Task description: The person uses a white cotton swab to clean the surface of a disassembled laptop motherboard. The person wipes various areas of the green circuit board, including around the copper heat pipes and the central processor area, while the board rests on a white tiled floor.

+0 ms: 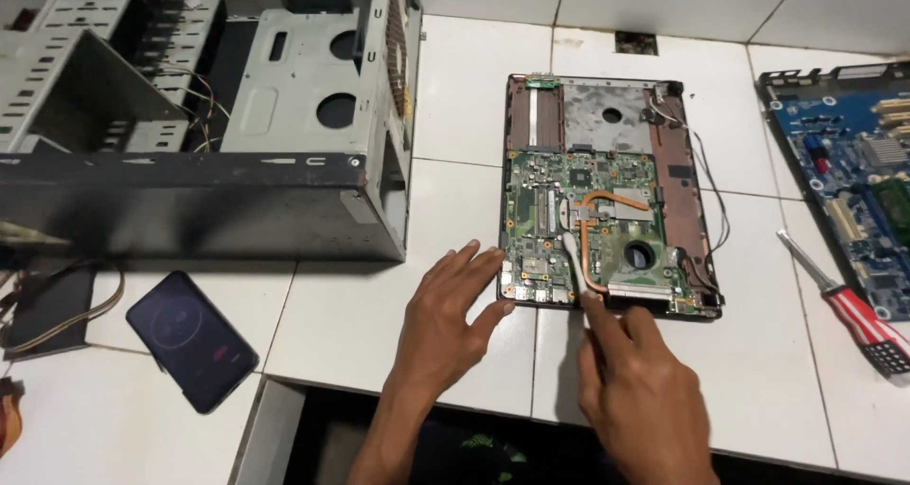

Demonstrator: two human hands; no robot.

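Both hands sit closest, at the near edge of the opened laptop base, which lies on the white tiled counter. Its green circuit board is exposed, with a copper heat pipe curving across it. Just left of the base's near corner, the left hand rests flat on the tile, fingers spread and holding nothing, fingertips touching the base's left edge. At the base's near edge, the right hand pinches a thin white tool between thumb and forefinger; the tool's tip lies on the board beside the heat pipe. What kind of tool it is I cannot tell.

Left of the base, near the counter's front edge, lies a dark phone. Right of the base lies a red-handled screwdriver, its handle cut off by the frame. Beyond it, a blue circuit board is also cropped. Far left of the base stands an open grey computer case, loose wires inside, its left part out of view.
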